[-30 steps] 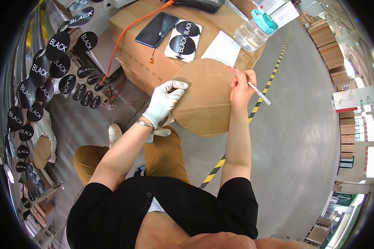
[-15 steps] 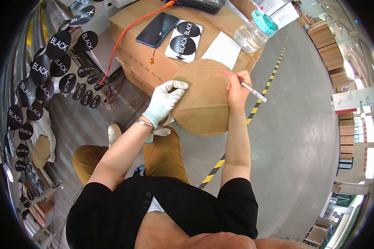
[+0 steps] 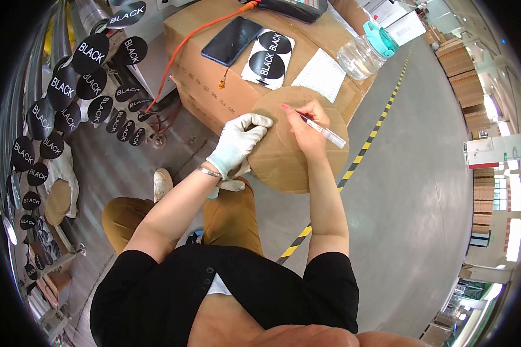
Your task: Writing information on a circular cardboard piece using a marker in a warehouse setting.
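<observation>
A round brown cardboard disc is held up in front of me, over the near side of a large carton. My left hand, in a white glove, grips the disc's left edge, thumb on the face toward me. Bare, my right hand pinches a white pen over the upper middle of the disc. The pen's reddish tip end is near the cardboard; whether it touches I cannot tell. Faint reddish marks show near the disc's upper edge. Another white glove lies by my knee.
On the carton are a dark phone, a card with black round stickers, a written sheet, a water bottle and an orange cable. Metal rollers stand at left. Yellow-black tape crosses the floor.
My right hand has moved left across the disc with the pen, from near its right edge to its upper middle. My left hand keeps its hold; the whole view has shifted slightly.
</observation>
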A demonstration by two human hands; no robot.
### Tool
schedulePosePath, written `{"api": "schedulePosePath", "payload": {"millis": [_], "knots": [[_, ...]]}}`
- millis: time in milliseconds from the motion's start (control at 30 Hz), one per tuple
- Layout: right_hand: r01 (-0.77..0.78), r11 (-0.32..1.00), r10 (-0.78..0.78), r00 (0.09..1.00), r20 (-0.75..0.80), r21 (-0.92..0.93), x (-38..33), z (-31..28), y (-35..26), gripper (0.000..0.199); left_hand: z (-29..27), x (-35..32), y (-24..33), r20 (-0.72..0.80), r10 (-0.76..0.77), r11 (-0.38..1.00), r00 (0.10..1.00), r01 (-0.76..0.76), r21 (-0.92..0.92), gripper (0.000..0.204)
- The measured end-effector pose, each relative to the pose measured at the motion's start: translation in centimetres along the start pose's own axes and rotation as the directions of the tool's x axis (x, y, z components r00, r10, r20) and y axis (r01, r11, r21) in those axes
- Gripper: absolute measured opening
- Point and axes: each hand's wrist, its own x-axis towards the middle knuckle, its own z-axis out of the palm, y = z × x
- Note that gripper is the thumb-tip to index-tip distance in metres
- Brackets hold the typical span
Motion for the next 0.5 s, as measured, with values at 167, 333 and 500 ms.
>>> {"api": "schedulePosePath", "payload": {"millis": [167, 333, 500], "knots": [[0.004, 1.000, -0.004, 1.000, -0.004, -0.023, -0.1, 0.0, 0.3, 0.028, -0.1, 0.0, -0.1, 0.004, 0.032, 0.999, 0.999, -0.032, -0.007, 0.010], [0.024, 1.000, -0.024, 1.000, 0.002, -0.018, 0.0, -0.1, 0.4, 0.029, 0.0, 0.2, -0.1, -0.003, 0.002, 1.000, 1.000, -0.002, -0.007, 0.009], [-0.011, 1.000, 0.011, 1.000, -0.001, -0.018, 0.4, 0.0, 0.4, 0.028, -0.2, 0.6, -0.4, 0.004, 0.052, 0.998, 0.999, -0.052, 0.022, 0.010]]}}
